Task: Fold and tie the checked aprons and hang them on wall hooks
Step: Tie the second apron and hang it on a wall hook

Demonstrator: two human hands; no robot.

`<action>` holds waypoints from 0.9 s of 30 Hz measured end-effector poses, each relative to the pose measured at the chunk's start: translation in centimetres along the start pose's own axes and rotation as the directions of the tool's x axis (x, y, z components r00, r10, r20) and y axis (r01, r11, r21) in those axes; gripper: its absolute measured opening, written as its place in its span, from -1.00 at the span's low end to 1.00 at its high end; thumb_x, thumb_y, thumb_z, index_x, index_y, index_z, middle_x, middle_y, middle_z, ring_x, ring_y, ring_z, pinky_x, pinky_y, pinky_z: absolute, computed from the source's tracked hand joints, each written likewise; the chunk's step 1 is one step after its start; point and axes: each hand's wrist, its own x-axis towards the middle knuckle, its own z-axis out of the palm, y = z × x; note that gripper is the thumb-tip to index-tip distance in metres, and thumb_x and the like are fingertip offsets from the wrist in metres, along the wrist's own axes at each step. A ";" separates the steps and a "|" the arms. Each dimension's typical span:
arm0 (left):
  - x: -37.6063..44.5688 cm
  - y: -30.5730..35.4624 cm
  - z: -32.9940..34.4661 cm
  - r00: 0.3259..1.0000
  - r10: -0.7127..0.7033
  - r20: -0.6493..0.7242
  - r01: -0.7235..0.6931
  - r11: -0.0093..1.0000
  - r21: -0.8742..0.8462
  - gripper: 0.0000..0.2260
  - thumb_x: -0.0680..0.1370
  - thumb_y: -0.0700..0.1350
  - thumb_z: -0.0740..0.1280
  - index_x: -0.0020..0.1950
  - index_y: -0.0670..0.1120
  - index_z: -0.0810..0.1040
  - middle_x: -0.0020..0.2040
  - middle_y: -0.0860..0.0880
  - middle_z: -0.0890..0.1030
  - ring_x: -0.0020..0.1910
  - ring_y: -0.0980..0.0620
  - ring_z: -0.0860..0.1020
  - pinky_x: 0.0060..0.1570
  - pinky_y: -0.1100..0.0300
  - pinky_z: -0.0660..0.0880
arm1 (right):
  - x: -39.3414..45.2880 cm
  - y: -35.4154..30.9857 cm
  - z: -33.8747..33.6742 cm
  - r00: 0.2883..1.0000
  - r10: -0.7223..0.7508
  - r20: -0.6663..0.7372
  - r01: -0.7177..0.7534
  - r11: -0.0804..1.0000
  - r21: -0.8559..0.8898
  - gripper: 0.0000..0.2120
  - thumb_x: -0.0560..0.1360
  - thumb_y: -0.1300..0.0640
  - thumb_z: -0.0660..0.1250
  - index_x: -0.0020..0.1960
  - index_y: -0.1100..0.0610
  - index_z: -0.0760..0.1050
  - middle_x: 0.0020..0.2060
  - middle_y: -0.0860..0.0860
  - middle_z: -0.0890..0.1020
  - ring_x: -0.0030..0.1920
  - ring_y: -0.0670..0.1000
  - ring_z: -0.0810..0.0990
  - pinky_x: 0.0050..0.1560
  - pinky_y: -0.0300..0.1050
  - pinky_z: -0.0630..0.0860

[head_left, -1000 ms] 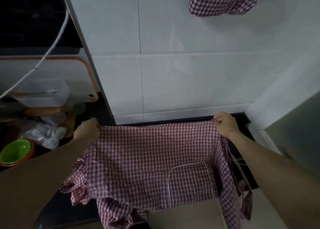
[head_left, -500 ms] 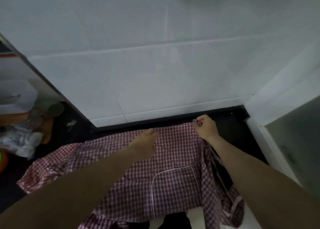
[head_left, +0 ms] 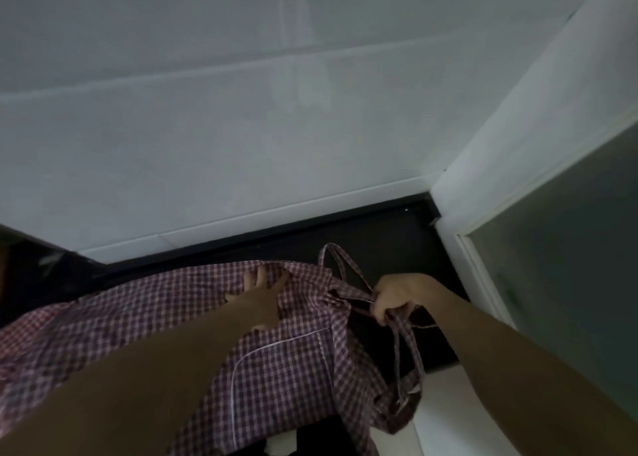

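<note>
Head view showed a red-and-white checked apron [head_left: 165,321] spread over a dark bench [head_left: 379,245] that ran along the foot of a white tiled wall [head_left: 241,127]. The cloth covered most of the bench's near part, and its right side hung over the front edge in loose folds. A pocket [head_left: 279,379] outlined in white piping lay on the apron's face, below the left hand.

The left hand [head_left: 259,296] rested flat on the cloth near its far edge, fingers straight and spread, pressing the fabric down; its grip was wide and held nothing. The left forearm crossed the apron from the lower left.

The right hand [head_left: 393,295] was just to the right of the apron's upper right corner, above the dark bench. Its grip was closed around the apron's ties [head_left: 348,272], fingers curled over the bunched straps. One strap rose from the fist in a loop towards the wall, and others dropped from the fist down past the bench's front edge. The cloth at the corner was gathered and pulled towards that fist.

A white wall corner [head_left: 500,144] stood to the right, with a dark greenish panel [head_left: 569,265] beside it.
</note>
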 end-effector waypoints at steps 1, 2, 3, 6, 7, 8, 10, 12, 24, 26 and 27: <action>0.2 -0.1 -0.1 1.000 -0.001 -0.010 0.001 1.000 -0.011 -0.13 0.57 0.09 0.33 0.52 0.32 -0.34 0.55 -0.08 -0.43 0.53 -0.32 -0.34 0.39 -0.48 0.05 | -0.4 0.9 -0.7 0.999 0.036 0.011 -0.036 0.999 -0.039 -0.62 0.25 0.20 0.51 0.06 0.24 0.67 -0.09 0.15 0.70 -0.08 0.08 0.66 0.01 -0.07 0.62; 0.3 -0.1 -0.2 1.000 -0.005 -0.020 0.005 0.999 -0.032 -0.13 0.54 0.15 0.35 0.54 0.32 -0.30 0.55 -0.09 -0.42 0.53 -0.33 -0.33 0.41 -0.46 0.06 | -0.7 1.7 -1.7 0.997 0.074 0.013 -0.073 0.995 -0.064 -0.63 0.28 0.20 0.51 0.08 0.23 0.67 -0.07 0.13 0.69 -0.04 0.07 0.66 0.03 -0.07 0.62; 0.5 0.0 -0.5 1.000 -0.006 -0.028 0.004 0.998 -0.055 -0.14 0.52 0.21 0.35 0.55 0.32 -0.26 0.56 -0.09 -0.41 0.53 -0.34 -0.33 0.42 -0.44 0.06 | -1.3 2.6 -2.5 0.994 0.108 0.010 -0.106 0.990 -0.093 -0.65 0.32 0.20 0.50 0.09 0.23 0.67 -0.03 0.14 0.70 0.00 0.08 0.66 0.03 -0.08 0.62; 0.4 0.2 -1.2 1.000 -0.006 -0.031 0.002 0.994 -0.108 -0.19 0.51 0.32 0.31 0.57 0.30 -0.16 0.57 -0.12 -0.37 0.53 -0.35 -0.30 0.48 -0.35 0.04 | -3.5 4.3 -5.4 0.972 0.136 -0.193 -0.189 0.938 -0.289 -0.70 0.38 0.14 0.45 0.09 0.21 0.66 -0.01 0.13 0.69 0.01 0.10 0.67 -0.09 -0.09 0.59; 0.3 0.3 -1.4 1.000 -0.006 -0.027 0.003 0.994 -0.110 -0.20 0.51 0.33 0.30 0.57 0.30 -0.15 0.57 -0.13 -0.36 0.53 -0.36 -0.30 0.49 -0.33 0.04 | -4.4 4.7 -6.4 0.926 0.071 -0.372 -0.207 0.918 -0.339 -0.74 0.43 0.13 0.41 0.08 0.20 0.64 -0.04 0.11 0.68 -0.01 0.10 0.66 -0.13 -0.10 0.54; 0.2 0.4 -1.6 1.000 -0.006 -0.021 0.003 0.994 -0.113 -0.20 0.51 0.33 0.30 0.58 0.29 -0.15 0.57 -0.13 -0.36 0.53 -0.36 -0.30 0.49 -0.31 0.04 | -5.1 4.9 -7.5 0.842 -0.013 -0.540 -0.212 0.911 -0.353 -0.79 0.48 0.15 0.36 0.07 0.19 0.63 -0.04 0.11 0.67 -0.03 0.11 0.64 -0.14 -0.12 0.47; 0.2 0.4 -1.8 1.000 -0.003 -0.010 0.002 0.993 -0.121 -0.18 0.51 0.35 0.29 0.58 0.29 -0.17 0.57 -0.13 -0.37 0.53 -0.36 -0.30 0.49 -0.30 0.02 | -6.4 4.5 -9.8 0.632 -0.137 -0.762 -0.187 0.928 -0.322 -0.84 0.50 0.21 0.33 0.05 0.17 0.61 -0.03 0.12 0.66 -0.08 0.11 0.60 -0.11 -0.16 0.39; -0.1 0.5 -1.9 1.000 -0.006 -0.010 0.005 0.993 -0.115 -0.18 0.52 0.34 0.28 0.58 0.28 -0.19 0.57 -0.13 -0.37 0.53 -0.36 -0.29 0.49 -0.29 0.02 | -7.7 3.2 -11.5 0.388 -0.197 -0.901 -0.092 0.964 -0.250 -0.85 0.43 0.23 0.41 -0.01 0.12 0.60 -0.08 0.11 0.64 -0.06 0.17 0.59 -0.08 -0.11 0.44; 0.6 0.4 -0.6 0.999 -0.027 -0.045 0.024 0.998 -0.066 -0.07 0.44 0.43 0.27 0.53 0.29 -0.35 0.54 -0.13 -0.44 0.52 -0.35 -0.32 0.43 -0.43 0.04 | -6.4 3.9 -11.1 0.613 0.188 -0.768 0.487 0.675 0.554 -0.72 0.49 0.25 0.42 0.19 0.26 0.53 0.12 0.24 0.64 -0.09 0.05 0.65 -0.10 -0.12 0.65; 0.5 0.7 -0.3 0.998 -0.032 -0.060 0.029 0.998 -0.061 -0.06 0.45 0.42 0.28 0.53 0.29 -0.37 0.54 -0.11 -0.45 0.52 -0.33 -0.34 0.40 -0.47 0.04 | -6.3 4.3 -9.9 0.469 0.012 -0.883 0.648 0.675 0.353 -0.49 0.37 0.26 0.55 0.26 0.20 0.46 0.12 0.10 0.61 -0.01 -0.03 0.62 0.05 -0.11 0.61; 0.3 0.8 -0.2 0.997 -0.041 -0.062 0.037 0.997 -0.065 -0.07 0.46 0.41 0.28 0.52 0.30 -0.37 0.54 -0.10 -0.45 0.52 -0.31 -0.34 0.39 -0.50 0.03 | -6.3 4.5 -8.7 0.435 -0.089 -0.896 0.648 0.722 0.243 -0.43 0.36 0.30 0.55 0.29 0.16 0.41 0.14 0.03 0.56 0.05 -0.04 0.57 0.15 -0.10 0.55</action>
